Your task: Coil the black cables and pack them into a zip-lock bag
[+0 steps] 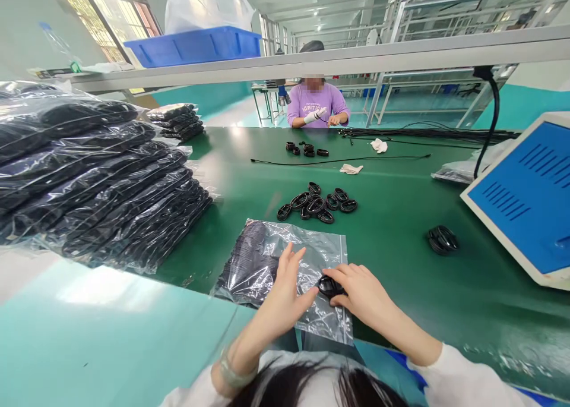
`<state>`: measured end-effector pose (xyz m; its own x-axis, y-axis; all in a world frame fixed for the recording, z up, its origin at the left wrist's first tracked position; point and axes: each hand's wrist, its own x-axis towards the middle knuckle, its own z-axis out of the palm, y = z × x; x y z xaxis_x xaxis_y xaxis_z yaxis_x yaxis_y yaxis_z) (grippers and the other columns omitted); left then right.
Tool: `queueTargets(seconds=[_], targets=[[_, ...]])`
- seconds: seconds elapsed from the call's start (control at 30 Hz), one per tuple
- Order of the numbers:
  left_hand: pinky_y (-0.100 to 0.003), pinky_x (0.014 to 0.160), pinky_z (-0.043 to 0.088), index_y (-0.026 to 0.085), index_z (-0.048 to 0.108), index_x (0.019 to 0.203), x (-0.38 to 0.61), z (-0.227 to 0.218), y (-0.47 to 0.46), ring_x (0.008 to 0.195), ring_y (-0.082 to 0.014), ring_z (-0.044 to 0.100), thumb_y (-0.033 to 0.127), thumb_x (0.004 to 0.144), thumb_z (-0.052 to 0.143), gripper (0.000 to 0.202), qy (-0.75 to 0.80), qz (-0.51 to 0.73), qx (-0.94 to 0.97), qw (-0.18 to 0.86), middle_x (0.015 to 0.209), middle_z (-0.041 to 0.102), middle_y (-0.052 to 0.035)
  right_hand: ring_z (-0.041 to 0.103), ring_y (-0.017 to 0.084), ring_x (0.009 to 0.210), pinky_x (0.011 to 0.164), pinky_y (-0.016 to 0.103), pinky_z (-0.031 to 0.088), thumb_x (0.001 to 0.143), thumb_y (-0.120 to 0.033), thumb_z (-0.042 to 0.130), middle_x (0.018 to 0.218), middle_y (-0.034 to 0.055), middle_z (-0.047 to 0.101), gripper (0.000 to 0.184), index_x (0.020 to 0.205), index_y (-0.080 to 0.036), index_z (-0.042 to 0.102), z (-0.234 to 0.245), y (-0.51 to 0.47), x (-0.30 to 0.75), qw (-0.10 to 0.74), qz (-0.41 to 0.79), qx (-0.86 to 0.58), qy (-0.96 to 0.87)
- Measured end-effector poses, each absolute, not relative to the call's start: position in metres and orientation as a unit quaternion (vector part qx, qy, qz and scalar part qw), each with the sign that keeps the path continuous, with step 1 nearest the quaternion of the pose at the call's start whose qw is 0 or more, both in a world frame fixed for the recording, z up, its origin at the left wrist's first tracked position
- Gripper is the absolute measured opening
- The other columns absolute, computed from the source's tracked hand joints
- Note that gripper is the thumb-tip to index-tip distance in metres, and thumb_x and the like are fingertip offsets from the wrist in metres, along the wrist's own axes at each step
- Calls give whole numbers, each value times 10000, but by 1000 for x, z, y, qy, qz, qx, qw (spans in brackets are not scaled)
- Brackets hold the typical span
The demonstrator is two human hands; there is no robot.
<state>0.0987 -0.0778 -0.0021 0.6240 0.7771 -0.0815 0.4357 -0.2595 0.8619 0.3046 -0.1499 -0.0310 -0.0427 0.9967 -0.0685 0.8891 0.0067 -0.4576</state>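
Note:
A clear zip bag [312,237] lies flat on the green table in front of me, its left part filled with rows of black coiled cables [250,255]. My left hand [289,285] is over the middle of the bag, fingers spread, holding nothing. Near the right, zip-edged side of the bag, my right hand [356,288] grips a black coiled cable [328,285] between thumb and fingers. Beyond the bag sits a loose pile of similar black coils [314,205]. Whether that held coil is inside the bag or on top of it, I cannot tell.
Packed bags of black cables [89,175] are stacked high at left. One black bundle [442,239] lies beside a blue machine [525,193] at right. A shelf [356,62] with a blue tray [196,46] crosses above. Opposite sits a person in purple [318,104].

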Motion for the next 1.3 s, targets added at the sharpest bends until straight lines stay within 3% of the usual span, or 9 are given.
queueTargets(seconds=[0.13, 0.3, 0.4, 0.53, 0.63, 0.8, 0.93, 1.1, 1.3], targets=[[-504, 1185, 335, 308, 401, 1476, 88, 10, -67, 1460, -307, 369, 368, 945, 591, 568, 372, 186, 737, 533, 1619, 297, -109, 628, 314, 1054, 894, 421, 455, 816, -406, 787, 1144, 107, 702, 476, 1242, -228, 671, -17, -101, 323, 84, 146, -648, -743], [-494, 1151, 385, 249, 453, 1442, 99, 6, -77, 1350, -287, 514, 430, 900, 680, 615, 331, 144, 633, 685, 1366, 596, -148, 628, 228, 1010, 898, 378, 439, 990, -202, 531, 1205, 157, 644, 298, 1275, -152, 604, -11, 7, 357, 121, 79, -714, -685], [-469, 1081, 454, 238, 492, 1402, 103, 7, -80, 1319, -290, 540, 447, 857, 734, 632, 322, 137, 591, 727, 1372, 591, -155, 642, 187, 906, 850, 374, 509, 965, -301, 623, 1079, 70, 673, 231, 1137, -150, 648, -15, 42, 374, 133, 95, -695, -700], [-431, 1073, 458, 217, 565, 1312, 104, 10, -70, 1254, -277, 602, 456, 864, 726, 533, 368, 208, 534, 732, 1457, 534, -149, 655, 192, 890, 864, 336, 454, 946, -198, 620, 949, 71, 719, 113, 951, -156, 724, -15, 17, 376, 184, 98, -637, -742], [-412, 1055, 472, 186, 565, 1321, 110, 5, -61, 1164, -259, 663, 482, 876, 709, 554, 383, 266, 462, 754, 1413, 575, -164, 644, 209, 1019, 943, 370, 410, 1026, -229, 434, 1027, 70, 719, 302, 1071, -189, 730, -15, -37, 363, 235, 84, -590, -768], [-326, 925, 526, 132, 627, 1271, 118, -5, -57, 1013, -228, 723, 493, 854, 734, 561, 258, 204, 435, 839, 1182, 709, -160, 664, 225, 937, 887, 432, 483, 1010, -257, 455, 1064, 76, 743, 292, 1096, -281, 733, -20, -115, 333, 357, 98, -510, -776], [-316, 867, 538, 209, 513, 1401, 113, -6, -64, 941, -208, 737, 371, 806, 813, 686, 235, 181, 455, 839, 1098, 727, -107, 640, 223, 986, 886, 415, 509, 987, -268, 501, 1113, 76, 686, 255, 1149, -282, 698, -16, -142, 317, 422, 228, -519, -708], [-329, 860, 546, 297, 488, 1417, 107, -1, -72, 940, -185, 719, 288, 785, 826, 717, 234, 148, 467, 840, 1158, 680, -63, 597, 172, 779, 729, 324, 502, 930, -364, 639, 869, 22, 616, 151, 991, -249, 716, -8, -150, 309, 450, 343, -517, -642], [-358, 872, 549, 274, 475, 1409, 109, 5, -81, 894, -188, 719, 313, 789, 818, 710, 246, 148, 469, 835, 1017, 706, -46, 603, 195, 754, 743, 372, 502, 931, -344, 626, 836, 36, 664, 117, 904, -259, 701, -18, -152, 296, 471, 237, -534, -661]])
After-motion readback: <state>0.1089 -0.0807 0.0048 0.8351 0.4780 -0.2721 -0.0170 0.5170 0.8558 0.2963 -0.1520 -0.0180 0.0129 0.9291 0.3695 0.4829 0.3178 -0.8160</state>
